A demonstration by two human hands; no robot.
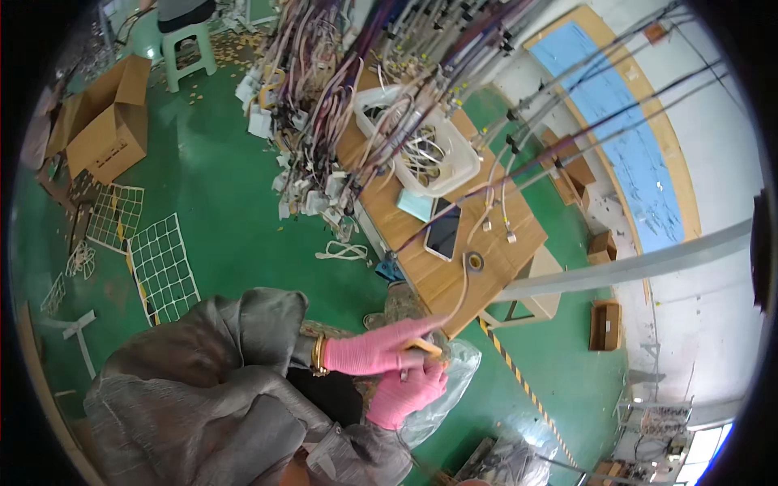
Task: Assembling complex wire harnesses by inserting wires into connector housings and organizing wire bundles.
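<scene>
While an open carton (121, 154) and white grid panels (164, 272) lie on the green floor at far left, a stool (173, 61) stands beyond them, and thick bundles of cables (312, 121) hang toward the middle. At center, a seated worker's pink-gloved hands meet just off the near corner of a wooden table (389, 219). The left hand (356, 352), a gold bracelet (318, 356) at its wrist, stretches a finger toward a pale cord (465, 296) that runs down from the tabletop. The right hand (405, 395) sits close below, fingers bent; whether either hand is closed on anything cannot be told. Between them shows a small orange piece (423, 348). On the table are a phone (442, 232), a tape roll (475, 261) and a white bin (466, 166) of cords. A clear bag (462, 377) lies just right of the hands, and a blue board (612, 121) hangs on the wall at right.
</scene>
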